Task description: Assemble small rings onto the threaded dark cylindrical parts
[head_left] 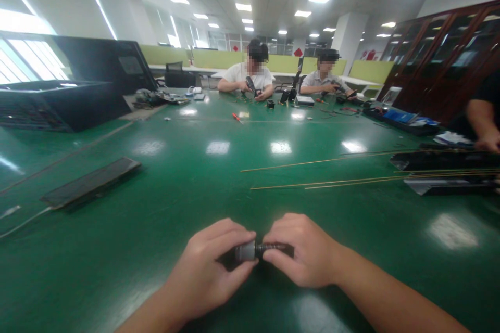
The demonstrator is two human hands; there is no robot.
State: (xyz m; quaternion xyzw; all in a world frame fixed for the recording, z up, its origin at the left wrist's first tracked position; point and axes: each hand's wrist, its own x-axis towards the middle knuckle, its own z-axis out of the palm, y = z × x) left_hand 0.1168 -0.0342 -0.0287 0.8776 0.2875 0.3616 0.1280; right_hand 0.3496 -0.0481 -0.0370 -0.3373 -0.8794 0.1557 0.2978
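My left hand [213, 263] is closed around a grey and black cylinder [246, 251], its fingers above and its thumb below. My right hand [302, 250] grips a dark ribbed rod-like part [273, 247] at the cylinder's right end. The two parts meet in line between my hands, just above the green tabletop [219, 197]. Whether they are one piece or two, I cannot tell. My palms and fingers hide both outer ends.
Thin brass-coloured rods [292, 186] and black channels [441, 183] lie at the right, by another person's hand [488, 140]. A dark flat bar [94, 182] with a white cable lies left. Two people work across the table, near a red screwdriver [236, 117].
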